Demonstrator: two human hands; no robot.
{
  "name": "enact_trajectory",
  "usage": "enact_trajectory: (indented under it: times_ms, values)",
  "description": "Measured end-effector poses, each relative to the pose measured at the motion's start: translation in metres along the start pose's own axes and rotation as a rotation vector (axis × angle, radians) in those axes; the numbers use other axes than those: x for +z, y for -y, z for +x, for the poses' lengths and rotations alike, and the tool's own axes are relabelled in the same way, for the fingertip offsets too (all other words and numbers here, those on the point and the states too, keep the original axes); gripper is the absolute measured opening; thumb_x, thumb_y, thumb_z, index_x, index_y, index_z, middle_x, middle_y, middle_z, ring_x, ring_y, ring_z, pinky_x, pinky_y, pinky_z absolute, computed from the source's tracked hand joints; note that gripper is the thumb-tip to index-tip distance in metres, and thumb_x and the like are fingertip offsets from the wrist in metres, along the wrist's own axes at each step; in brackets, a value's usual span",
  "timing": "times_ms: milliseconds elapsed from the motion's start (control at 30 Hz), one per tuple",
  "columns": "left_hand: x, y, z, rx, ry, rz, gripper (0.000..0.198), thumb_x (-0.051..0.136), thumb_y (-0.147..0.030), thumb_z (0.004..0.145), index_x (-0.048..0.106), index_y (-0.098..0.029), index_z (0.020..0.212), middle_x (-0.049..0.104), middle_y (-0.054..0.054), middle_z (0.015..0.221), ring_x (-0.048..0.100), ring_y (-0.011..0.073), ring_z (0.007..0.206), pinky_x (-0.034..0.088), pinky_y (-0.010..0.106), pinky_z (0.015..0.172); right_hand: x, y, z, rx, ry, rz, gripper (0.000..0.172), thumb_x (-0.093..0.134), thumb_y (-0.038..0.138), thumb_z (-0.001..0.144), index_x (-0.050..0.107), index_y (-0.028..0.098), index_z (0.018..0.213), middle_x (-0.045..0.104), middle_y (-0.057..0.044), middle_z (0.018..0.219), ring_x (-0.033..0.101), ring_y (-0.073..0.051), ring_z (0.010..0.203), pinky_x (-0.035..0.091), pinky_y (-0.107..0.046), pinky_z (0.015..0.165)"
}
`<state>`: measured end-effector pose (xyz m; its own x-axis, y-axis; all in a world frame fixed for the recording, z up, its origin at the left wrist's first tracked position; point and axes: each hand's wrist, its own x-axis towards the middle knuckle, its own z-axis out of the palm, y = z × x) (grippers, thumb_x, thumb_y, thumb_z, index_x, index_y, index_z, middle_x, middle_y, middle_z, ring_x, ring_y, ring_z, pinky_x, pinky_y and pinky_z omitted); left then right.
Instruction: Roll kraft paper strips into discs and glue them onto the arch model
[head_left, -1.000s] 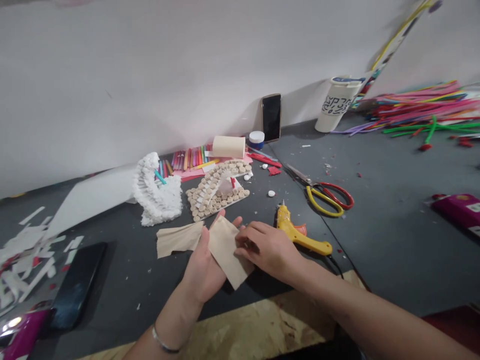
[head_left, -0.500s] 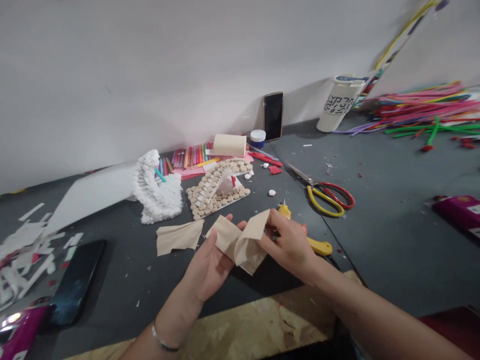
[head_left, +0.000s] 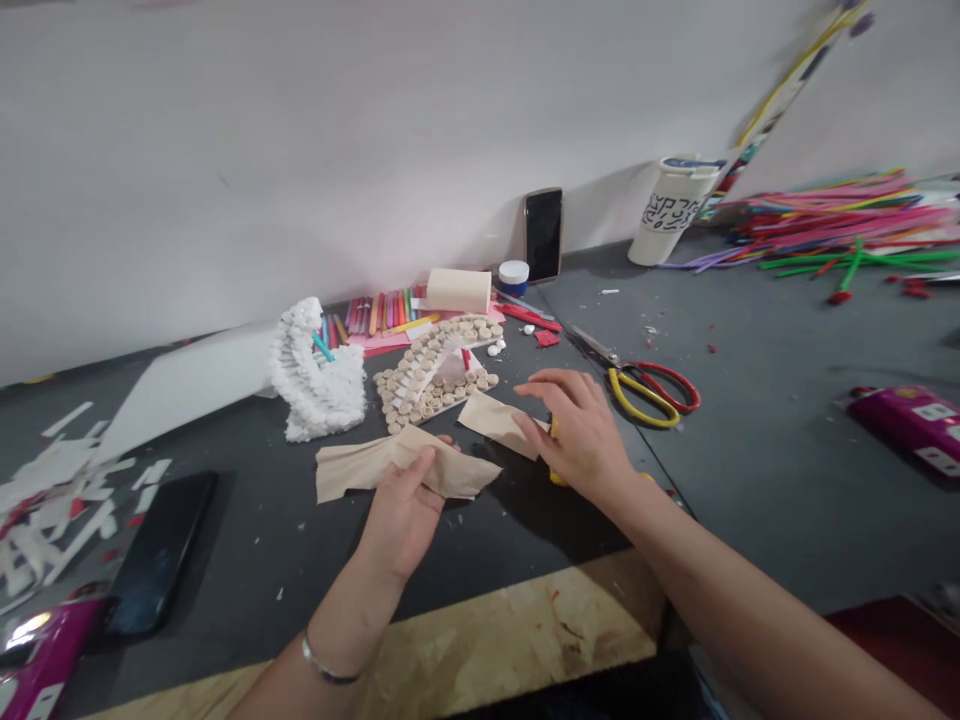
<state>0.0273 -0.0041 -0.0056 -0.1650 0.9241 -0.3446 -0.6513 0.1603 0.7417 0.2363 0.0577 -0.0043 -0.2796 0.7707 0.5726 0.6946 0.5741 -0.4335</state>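
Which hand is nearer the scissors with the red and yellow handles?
Right. The right hand is close to the left of the scissors, not touching them. The left hand is farther left, holding a tan sheet.

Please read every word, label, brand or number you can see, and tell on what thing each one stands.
No text can be read with certainty.
White cup: black stylized letters, too blurred to read.
Pink packet at right: white labels, too small to read.
Pink wrapper at lower left: white label, too blurred to read.
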Motion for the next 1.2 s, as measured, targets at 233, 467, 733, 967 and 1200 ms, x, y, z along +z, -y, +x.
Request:
enact_trajectory:
  times_ms: [233,467,733,967,1200]
  values:
    - [0.013,-0.001,-0.009,0.099,0.134,0.133,0.027,0.082,-0.035,0.068,0.071,-0.016,0.085,0.071,0.002,0.08,0.066,0.0153,0.075,0.055,0.027,0.07,0.0,0.029,0.0,0.098,0.468,0.553,0.024,0.066,0.029,0.085,0.063,0.022,0.108,0.071,-0.003,0.098,0.065,-0.017,0.086,0.05,-0.03,0.076]
    - [-0.007,-0.025,-0.031,0.618,0.237,0.958,0.007,0.069,-0.023,0.082,0.065,-0.02,0.078,0.065,0.001,0.083,0.059,0.015,0.082,0.045,0.027,0.076,-0.035,0.033,-0.006,-0.359,0.197,0.074,0.015,0.055,0.017,0.093,0.067,0.019,0.085,0.07,-0.003,0.082,0.056,-0.017,0.079,0.036,-0.032,0.073]
    - [-0.054,0.001,-0.072,0.935,0.526,1.861,0.017,0.052,-0.014,0.092,0.065,-0.021,0.084,0.07,0.002,0.085,0.059,0.0176,0.083,0.036,0.035,0.083,-0.027,0.033,-0.076,-0.487,0.368,-0.031,0.023,0.048,0.011,0.095,0.068,0.022,0.091,0.07,-0.002,0.083,0.055,-0.017,0.078,0.037,-0.032,0.077]
    - [-0.059,0.012,-0.084,0.752,0.332,1.744,0.022,0.052,-0.014,0.092,0.07,-0.025,0.085,0.071,0.0,0.081,0.061,0.0173,0.083,0.035,0.035,0.084,-0.019,0.023,-0.101,-0.246,0.416,0.057,0.018,0.053,0.016,0.095,0.069,0.022,0.095,0.069,-0.003,0.084,0.054,-0.019,0.08,0.038,-0.035,0.076]
    - [-0.062,0.012,-0.084,0.534,0.155,1.706,0.014,0.061,-0.027,0.09,0.069,-0.024,0.079,0.068,0.0,0.082,0.059,0.0194,0.082,0.033,0.037,0.082,-0.017,0.026,-0.103,0.035,0.429,0.141,0.016,0.056,0.025,0.095,0.069,0.024,0.087,0.065,-0.004,0.093,0.053,-0.021,0.087,0.038,-0.036,0.077]
